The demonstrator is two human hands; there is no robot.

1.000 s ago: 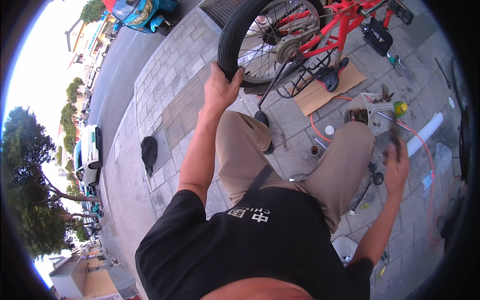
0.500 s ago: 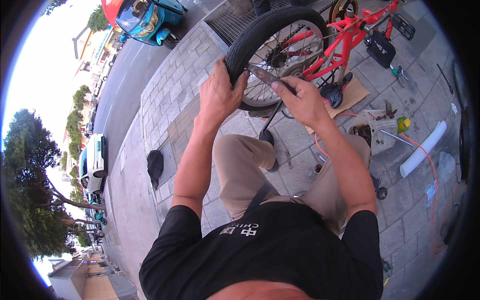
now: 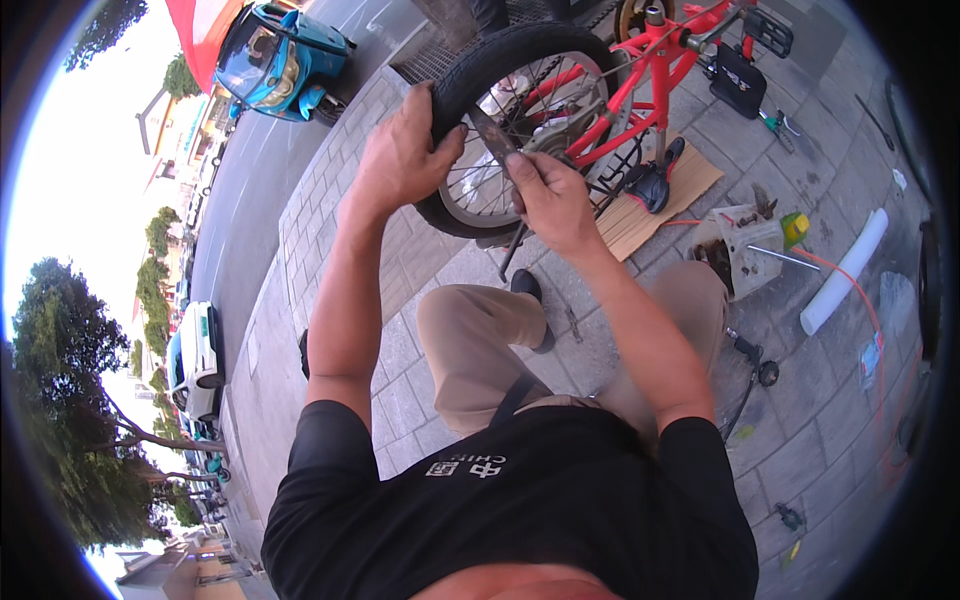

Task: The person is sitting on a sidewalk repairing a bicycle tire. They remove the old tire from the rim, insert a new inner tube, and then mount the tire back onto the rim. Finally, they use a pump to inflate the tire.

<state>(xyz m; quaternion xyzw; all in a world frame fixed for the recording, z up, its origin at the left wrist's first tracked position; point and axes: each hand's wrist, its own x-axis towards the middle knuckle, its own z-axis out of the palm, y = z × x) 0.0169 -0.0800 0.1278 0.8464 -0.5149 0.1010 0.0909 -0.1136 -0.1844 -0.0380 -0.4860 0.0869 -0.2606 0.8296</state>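
The left hand (image 3: 402, 158) clasps the left side of the black tyre (image 3: 472, 78). The right hand (image 3: 556, 204) grasps 1 flat dark tool (image 3: 491, 136), its far end by the tyre's inner edge. The tyre, on a spoked wheel (image 3: 546, 138), stands at the far middle, left of the red frame (image 3: 660, 88); 1 white tube (image 3: 845, 272) lies at right

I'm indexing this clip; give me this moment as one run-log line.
left hand: gripping tire | right hand: holding flat tool, tip near tire's inner edge | bike: red | cardboard: on paving
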